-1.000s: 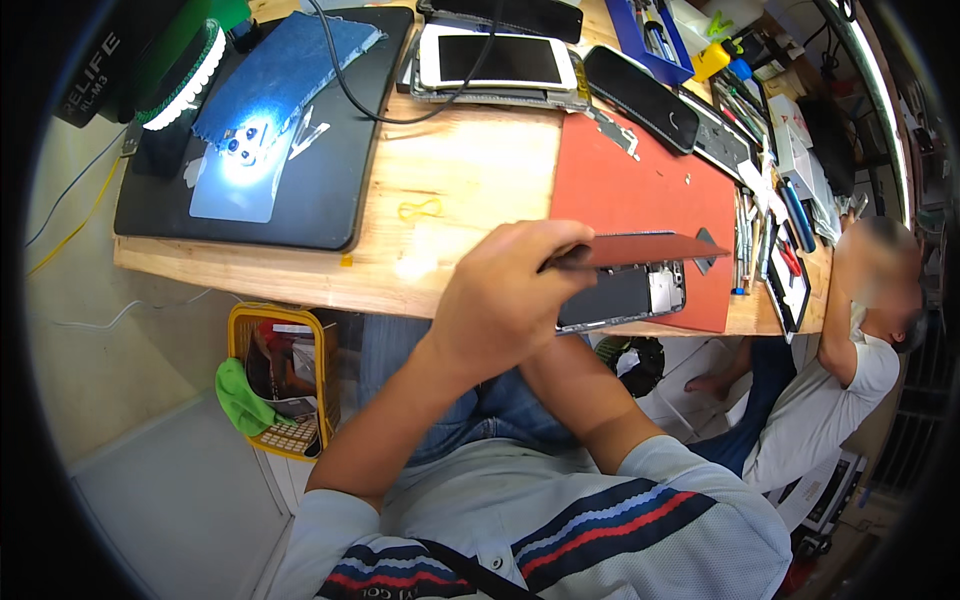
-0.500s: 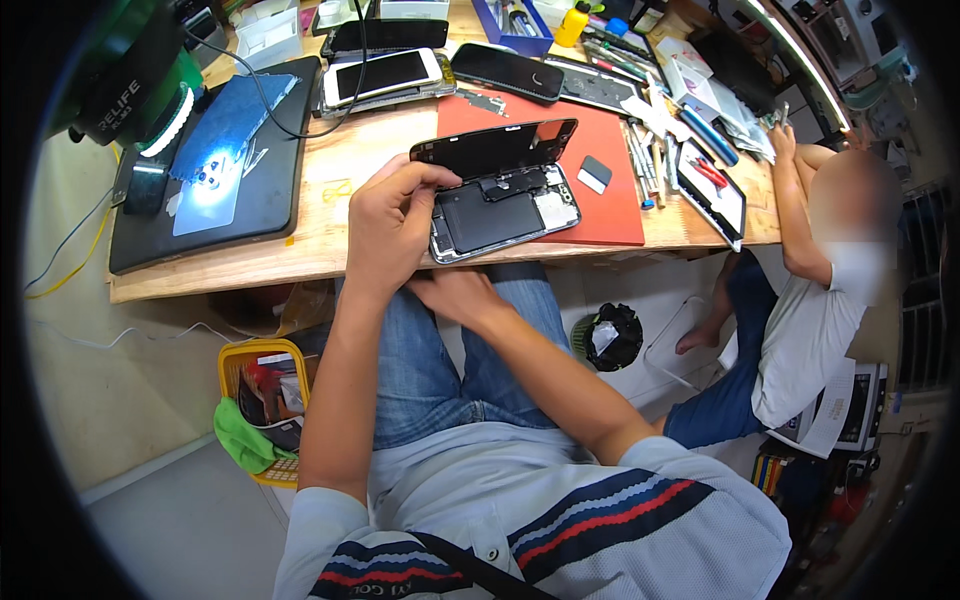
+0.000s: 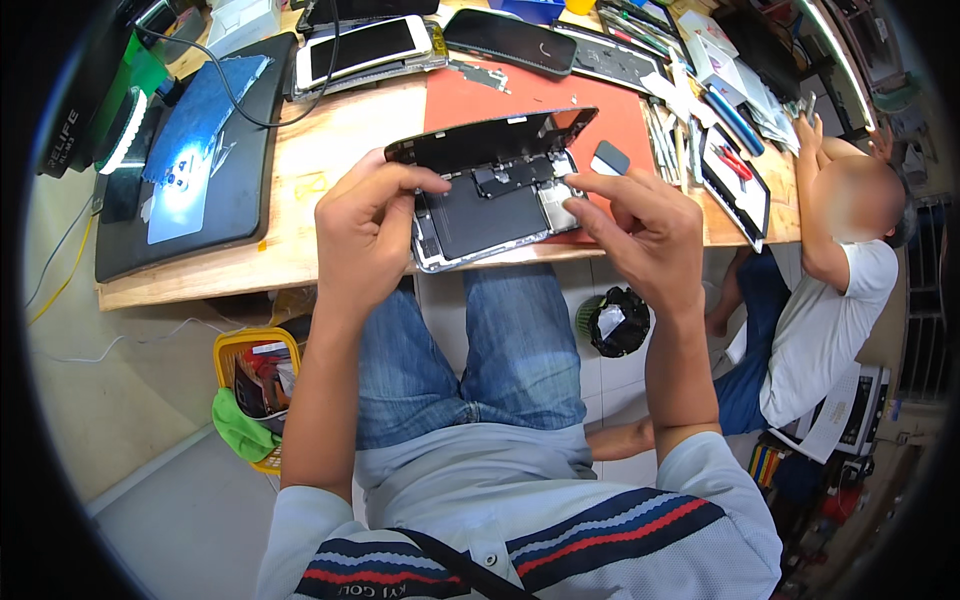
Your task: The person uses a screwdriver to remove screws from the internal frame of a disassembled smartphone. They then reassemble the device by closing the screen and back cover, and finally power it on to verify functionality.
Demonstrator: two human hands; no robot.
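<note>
An opened smartphone (image 3: 488,215) is tilted up at the table's front edge, with its dark screen panel (image 3: 480,145) raised along the far side. Inside it I see a black battery, a dark bracket and a silvery part. My left hand (image 3: 365,225) grips the phone's left end, the index finger reaching over the gap under the screen. At the right end, my right hand (image 3: 645,225) has its thumb and index fingertips on the phone's edge; its other fingers are curled.
Beneath the phone lies a red mat (image 3: 610,115) with a small dark-and-white card (image 3: 609,158). A white phone (image 3: 365,50) and a black phone (image 3: 510,42) lie behind. Tweezers and tools are to the right; a lit lamp (image 3: 125,130) hangs left. A co-worker (image 3: 830,300) sits at right.
My right hand has risen from my lap to the phone's right end. The left hand and phone have shifted slightly, and the whole view has moved a little.
</note>
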